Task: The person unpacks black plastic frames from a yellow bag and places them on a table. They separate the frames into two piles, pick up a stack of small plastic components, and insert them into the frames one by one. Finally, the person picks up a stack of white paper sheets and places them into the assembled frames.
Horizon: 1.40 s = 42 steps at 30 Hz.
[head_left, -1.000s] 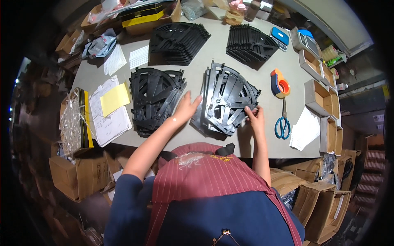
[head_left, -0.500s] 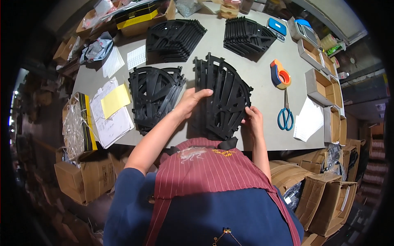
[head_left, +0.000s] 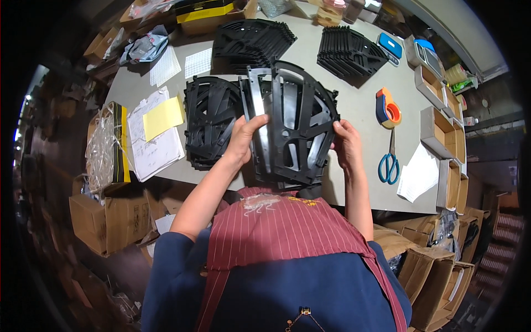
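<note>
In front of my apron I hold a bundle of black plastic fan-shaped frames point(head_left: 293, 133) with curved outer edges and crossing ribs. My left hand point(head_left: 241, 138) grips its left side, the thumb lying over the front edge. At the curved right side, my right hand point(head_left: 347, 143) pinches the rim between thumb and fingers. Light glints off the flat inner surfaces at the left of the bundle. Close by my left hand lies another pile of black frames point(head_left: 207, 119). Two fanned-out stacks, a left one point(head_left: 251, 41) and a right one point(head_left: 349, 54), rest farther back.
Right of the bundle lie an orange-and-blue tape dispenser point(head_left: 389, 108), teal-handled scissors point(head_left: 389, 167) and white sheets point(head_left: 418, 174). Open cardboard trays point(head_left: 440, 124) line the table's right edge. Papers with a yellow note point(head_left: 164, 118) and a box of clear plastic point(head_left: 105, 146) are at left.
The held bundle has tilted and its frames have spread slightly, so shiny inner surfaces now show. My right hand has moved up along the curved edge. The whole view has shifted a little.
</note>
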Tool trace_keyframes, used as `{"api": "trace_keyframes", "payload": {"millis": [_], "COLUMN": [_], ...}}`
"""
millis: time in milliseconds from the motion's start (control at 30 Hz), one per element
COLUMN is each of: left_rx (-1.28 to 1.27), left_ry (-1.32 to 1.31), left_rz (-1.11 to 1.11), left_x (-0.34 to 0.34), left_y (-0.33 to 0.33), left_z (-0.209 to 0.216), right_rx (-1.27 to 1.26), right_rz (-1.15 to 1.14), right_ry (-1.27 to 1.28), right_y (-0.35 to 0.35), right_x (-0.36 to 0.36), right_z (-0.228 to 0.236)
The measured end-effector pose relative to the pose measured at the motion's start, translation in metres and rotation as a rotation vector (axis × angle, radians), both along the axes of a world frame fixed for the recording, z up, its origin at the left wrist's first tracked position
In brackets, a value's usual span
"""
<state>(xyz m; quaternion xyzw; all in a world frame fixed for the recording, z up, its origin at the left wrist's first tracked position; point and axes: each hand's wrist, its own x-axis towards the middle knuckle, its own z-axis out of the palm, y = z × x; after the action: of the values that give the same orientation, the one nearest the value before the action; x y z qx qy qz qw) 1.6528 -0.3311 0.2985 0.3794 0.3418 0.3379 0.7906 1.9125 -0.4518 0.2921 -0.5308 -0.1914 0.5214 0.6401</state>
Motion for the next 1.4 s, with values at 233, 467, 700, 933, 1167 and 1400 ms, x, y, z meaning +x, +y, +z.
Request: {"api": "trace_keyframes", "payload": {"millis": [233,467,700,933,1167,1400], "left_rx": [0.121,0.185,-0.048,-0.008,-0.095,-0.162], "left_ry": [0.009,0.035,0.017,0.073,-0.023,-0.018], "left_rz": [0.163,0.113,0.111,0.268,0.298,0.197], "left_x": [0.005,0.000,0.006,0.001,-0.044,-0.052], "left_y": [-0.012,-0.003,-0.004,-0.009,0.009,0.002], "left_z": [0.006,0.009,0.011,0.003,0.003,0.008], "right_rx": [0.139,0.172,-0.108,0.152,-0.246,0.064], "right_rz": [-0.125,-0.115,-0.142,-0.466,-0.658,-0.260], "right_ry": [-0.300,-0.103,-0.865,-0.778,-0.751,-1.507], "right_y": [0.007,0.001,-0.003,-0.029,-0.070,-0.007], "right_x": [-0.003,0.002,-0.022,-0.011,0.140,0.015], "right_z": [0.010,0.026,0.023,0.090,-0.057,0.016]}}
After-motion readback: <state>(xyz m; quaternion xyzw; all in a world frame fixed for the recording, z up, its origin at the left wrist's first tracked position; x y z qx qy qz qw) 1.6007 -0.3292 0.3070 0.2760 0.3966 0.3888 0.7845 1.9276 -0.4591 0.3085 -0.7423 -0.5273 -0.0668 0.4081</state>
